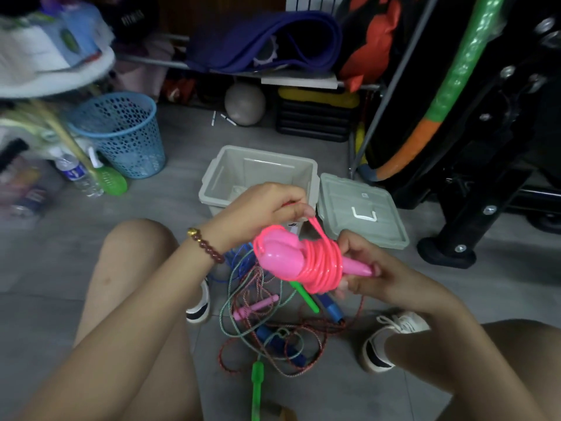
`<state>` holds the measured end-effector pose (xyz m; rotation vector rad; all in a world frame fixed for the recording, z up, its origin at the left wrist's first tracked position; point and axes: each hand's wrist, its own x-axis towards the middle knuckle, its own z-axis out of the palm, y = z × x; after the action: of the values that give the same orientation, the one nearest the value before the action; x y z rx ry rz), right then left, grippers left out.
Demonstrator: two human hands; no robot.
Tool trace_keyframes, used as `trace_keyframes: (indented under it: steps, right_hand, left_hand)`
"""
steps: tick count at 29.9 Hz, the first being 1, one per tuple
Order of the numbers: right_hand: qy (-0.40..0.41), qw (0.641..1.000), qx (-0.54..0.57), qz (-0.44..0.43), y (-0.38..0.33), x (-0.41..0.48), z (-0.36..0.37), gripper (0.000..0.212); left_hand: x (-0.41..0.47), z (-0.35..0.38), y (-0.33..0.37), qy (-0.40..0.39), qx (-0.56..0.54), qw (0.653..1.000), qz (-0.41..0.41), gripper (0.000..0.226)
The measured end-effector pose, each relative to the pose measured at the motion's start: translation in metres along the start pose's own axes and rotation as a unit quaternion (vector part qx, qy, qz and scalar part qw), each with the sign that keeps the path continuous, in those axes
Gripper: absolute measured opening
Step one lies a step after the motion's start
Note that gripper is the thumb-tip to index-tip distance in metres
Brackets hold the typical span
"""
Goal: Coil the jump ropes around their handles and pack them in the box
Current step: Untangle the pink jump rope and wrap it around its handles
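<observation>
My right hand (375, 268) grips the narrow end of two pink jump-rope handles (280, 253) held together, with pink cord (321, 268) coiled many times round their middle. My left hand (267, 208) pinches a loop of that pink cord just above the coil. Behind my hands the grey box (230, 174) stands open on the floor. On the floor below lies a tangle of other jump ropes (273, 326) with green, blue and pink handles.
The box's grey lid (361, 211) lies flat to the right of the box. A blue mesh bin (121, 132) and bottles stand at the left. A black stand foot (446, 253) and hoop are at the right. My knees and shoes flank the rope pile.
</observation>
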<state>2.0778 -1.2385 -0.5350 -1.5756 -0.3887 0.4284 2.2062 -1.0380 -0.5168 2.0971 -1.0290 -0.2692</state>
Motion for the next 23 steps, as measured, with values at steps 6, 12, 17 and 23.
trace_keyframes:
  steps: [6,12,17,23]
  right_hand:
    - [0.169,0.977,0.114,-0.063,-0.007,0.004,0.007,0.031]
    - [0.357,0.929,0.072,-0.060,-0.004,0.012,0.010,0.022]
    - [0.471,0.874,-0.115,-0.036,0.007,0.023,0.013,0.028]
    - [0.482,0.828,-0.287,0.015,0.006,0.020,0.016,0.029]
  left_hand:
    - [0.006,0.014,0.004,0.041,-0.084,0.995,-0.032,0.019]
    - [0.006,0.033,0.017,-0.033,-0.218,0.967,-0.130,0.031]
    - [0.006,0.047,0.026,0.053,-0.258,0.948,-0.180,0.025]
    - [-0.002,0.049,0.035,0.065,-0.229,0.957,-0.164,0.022]
